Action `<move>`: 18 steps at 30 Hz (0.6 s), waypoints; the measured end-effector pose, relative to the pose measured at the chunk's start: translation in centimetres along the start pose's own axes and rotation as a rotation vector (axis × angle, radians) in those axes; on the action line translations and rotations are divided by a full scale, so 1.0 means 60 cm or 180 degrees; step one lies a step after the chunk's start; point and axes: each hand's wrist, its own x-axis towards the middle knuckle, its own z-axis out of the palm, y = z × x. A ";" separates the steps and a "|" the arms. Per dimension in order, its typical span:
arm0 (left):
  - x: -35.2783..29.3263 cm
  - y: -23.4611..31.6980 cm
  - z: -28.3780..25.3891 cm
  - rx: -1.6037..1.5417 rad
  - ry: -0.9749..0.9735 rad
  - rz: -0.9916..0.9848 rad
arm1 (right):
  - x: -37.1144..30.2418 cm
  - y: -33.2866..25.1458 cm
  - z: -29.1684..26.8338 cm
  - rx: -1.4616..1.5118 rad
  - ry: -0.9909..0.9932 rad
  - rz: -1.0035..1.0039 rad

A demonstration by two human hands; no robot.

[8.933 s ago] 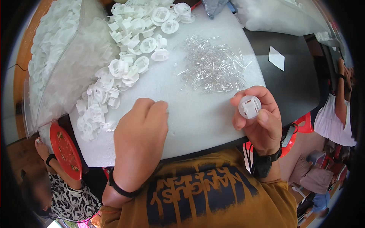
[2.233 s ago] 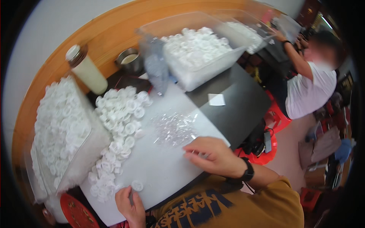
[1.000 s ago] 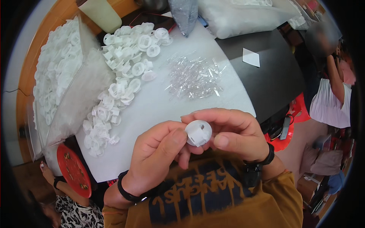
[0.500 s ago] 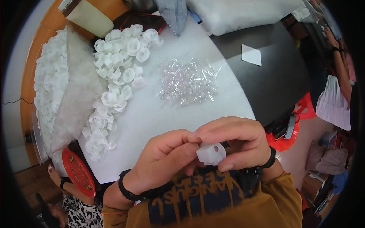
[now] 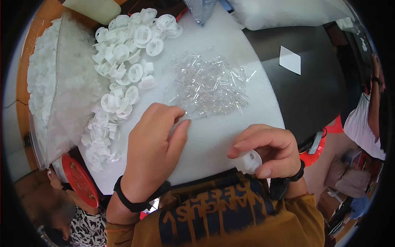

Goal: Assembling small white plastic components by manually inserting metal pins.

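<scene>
My right hand [image 5: 271,150] grips a white plastic fitting [image 5: 249,161] with a round flange between thumb and fingers, above the near edge of the white foam-like sheet [image 5: 205,158]. My left hand [image 5: 154,138] is at the near left edge of a heap of small clear plastic pins [image 5: 212,86]. A narrow gap shows between its thumb and forefinger tips, and nothing is visible in it; the other fingers curl out of sight. Left of the heap lie many similar white fittings [image 5: 121,52], loosely piled.
A large clear bag [image 5: 76,94] full of white fittings stands at the left. Another translucent bag [image 5: 288,14] lies at the back. A white diamond-shaped card [image 5: 290,60] rests on the black tabletop [image 5: 304,94]. A red tray [image 5: 80,181] and another person's arm are at lower left.
My left hand has parted from the white fitting and moved forward and left to the clear pins. My right hand still holds the fitting, slightly farther right. The view has shifted a little.
</scene>
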 end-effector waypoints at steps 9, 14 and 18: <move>0.022 -0.013 0.021 0.0402 -0.0124 0.0116 | 0.005 -0.003 -0.023 -0.0132 -0.0464 -0.0047; 0.005 0.000 -0.001 0.0455 -0.0226 -0.0243 | 0.007 -0.003 -0.032 -0.0226 -0.0622 -0.0063; -0.024 -0.007 -0.016 0.0376 -0.0234 -0.0486 | 0.009 -0.002 -0.029 -0.0104 -0.0550 0.0003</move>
